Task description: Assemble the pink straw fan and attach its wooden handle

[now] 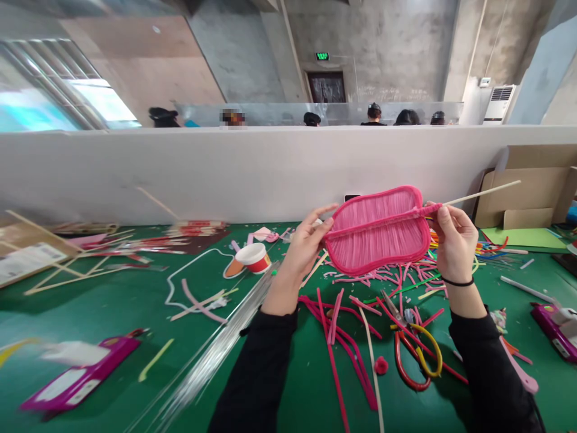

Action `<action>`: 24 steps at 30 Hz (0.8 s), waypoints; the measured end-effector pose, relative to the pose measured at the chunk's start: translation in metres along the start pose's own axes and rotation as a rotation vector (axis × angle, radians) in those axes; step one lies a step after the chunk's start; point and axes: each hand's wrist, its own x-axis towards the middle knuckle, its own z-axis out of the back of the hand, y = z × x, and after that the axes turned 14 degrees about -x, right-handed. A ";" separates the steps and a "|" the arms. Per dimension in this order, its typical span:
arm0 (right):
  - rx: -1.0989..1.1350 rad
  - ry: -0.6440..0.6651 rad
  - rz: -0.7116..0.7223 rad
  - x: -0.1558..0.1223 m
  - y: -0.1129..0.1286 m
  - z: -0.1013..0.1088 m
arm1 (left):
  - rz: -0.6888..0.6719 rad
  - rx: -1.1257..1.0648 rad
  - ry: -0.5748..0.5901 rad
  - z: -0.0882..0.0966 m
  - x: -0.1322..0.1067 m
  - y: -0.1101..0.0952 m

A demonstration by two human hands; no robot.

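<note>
A pink hand fan [376,228], its rim edged in pink pipe cleaner and its face pleated and sheer, is held up over the table between both hands. My left hand [307,243] grips its left end, thumb at the front. At the other end, my right hand [456,234] pinches the pink-wrapped part of the stick [482,191]; the bare wooden length points right. Below lie pink pipe cleaners [349,349], a small red coil [381,365] and scissors [412,349] with one red and one yellow handle loop.
A bundle of clear wires [216,349] runs left of my left arm. Beyond it stand a paper cup [255,258] and a purple device [83,373]; another purple device [556,331] lies right. A white partition [225,174] bounds the green table [180,385]. Cardboard [532,186] stands at right.
</note>
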 end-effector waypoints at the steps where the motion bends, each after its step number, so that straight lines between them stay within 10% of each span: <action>1: 0.023 0.002 -0.016 0.001 0.000 0.000 | -0.035 0.001 -0.012 0.000 0.000 0.000; 8: 0.134 -0.042 -0.055 0.007 -0.004 0.003 | -0.065 -0.103 0.189 0.004 -0.002 0.002; 16: 0.142 -0.052 -0.073 0.002 0.001 -0.001 | -0.160 -0.027 0.043 0.007 0.005 0.009; 24: 0.186 -0.054 -0.128 0.005 0.001 0.001 | -0.224 0.057 0.159 0.010 0.006 0.009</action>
